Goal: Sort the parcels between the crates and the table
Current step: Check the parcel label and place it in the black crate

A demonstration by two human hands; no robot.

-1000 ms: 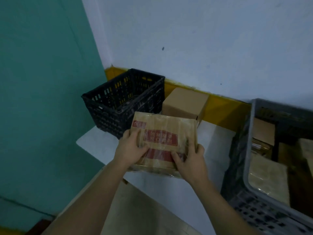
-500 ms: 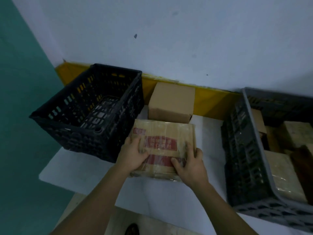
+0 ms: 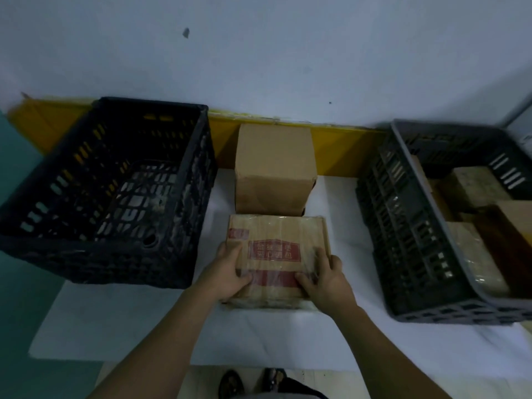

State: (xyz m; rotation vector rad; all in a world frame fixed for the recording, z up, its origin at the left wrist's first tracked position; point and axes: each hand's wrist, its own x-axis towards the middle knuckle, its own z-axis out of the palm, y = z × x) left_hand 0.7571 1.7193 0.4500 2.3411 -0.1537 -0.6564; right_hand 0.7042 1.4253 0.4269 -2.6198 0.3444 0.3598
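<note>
You are holding one flat parcel [image 3: 277, 254] with red printing, both hands on its near end. Your left hand [image 3: 230, 272] is gripping the left corner, fingers curled over the top; your right hand [image 3: 322, 279] is clamping the right corner, thumb on top. The parcel is lying flat on the white table [image 3: 115, 321], its far edge just beside one plain brown box [image 3: 275, 168] that is standing against the yellow strip [image 3: 339, 148] at the wall.

Two crates are flanking you. The black crate [image 3: 115, 185] on the left is showing only its slotted floor. The grey crate [image 3: 426, 240] on the right is holding several parcels [image 3: 472, 254]; at least four are showing, though the dim light is blurring the count.

White tabletop is showing in a narrow lane on each side of the parcel, between it and either crate wall, and in a wider band toward the table's near edge.
</note>
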